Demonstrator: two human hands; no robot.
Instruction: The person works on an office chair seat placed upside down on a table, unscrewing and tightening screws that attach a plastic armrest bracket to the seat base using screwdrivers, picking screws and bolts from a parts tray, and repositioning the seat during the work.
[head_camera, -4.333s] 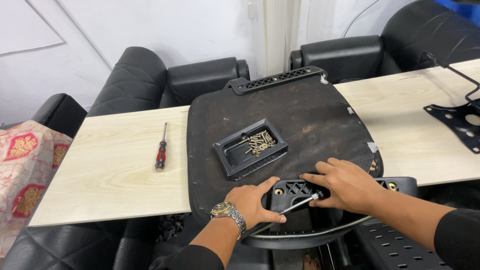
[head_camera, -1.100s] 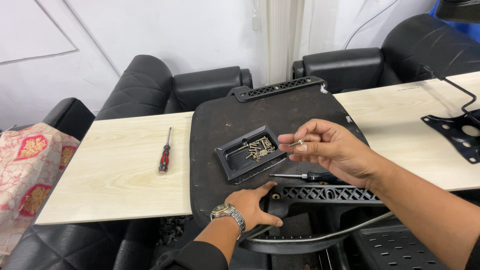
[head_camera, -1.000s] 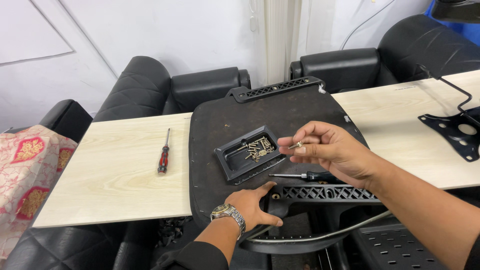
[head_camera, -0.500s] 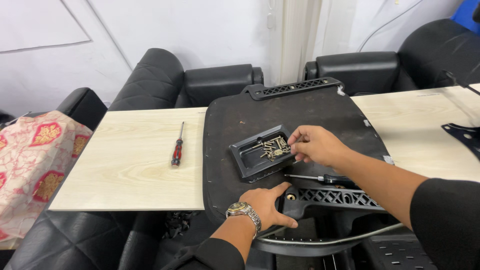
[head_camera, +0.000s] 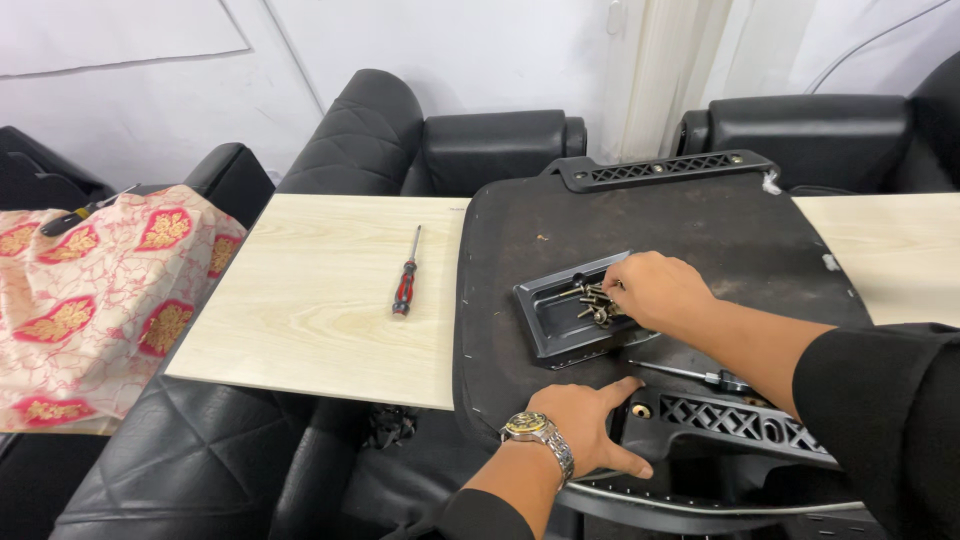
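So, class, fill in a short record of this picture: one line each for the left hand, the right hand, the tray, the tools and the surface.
left hand: left hand, wearing a watch, rests flat on the black bracket at the near edge of the seat base
right hand: right hand reaches into the tray, fingertips among the screws
tray: small black tray lying on the seat base
tools: red-handled screwdriver on the table; a second, thinner tool beside the bracket
surface: pale wooden table, black armchairs around it

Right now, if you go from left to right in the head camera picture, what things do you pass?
Patterned cloth → red-and-black screwdriver → black tray of screws → right hand reaching into the tray.
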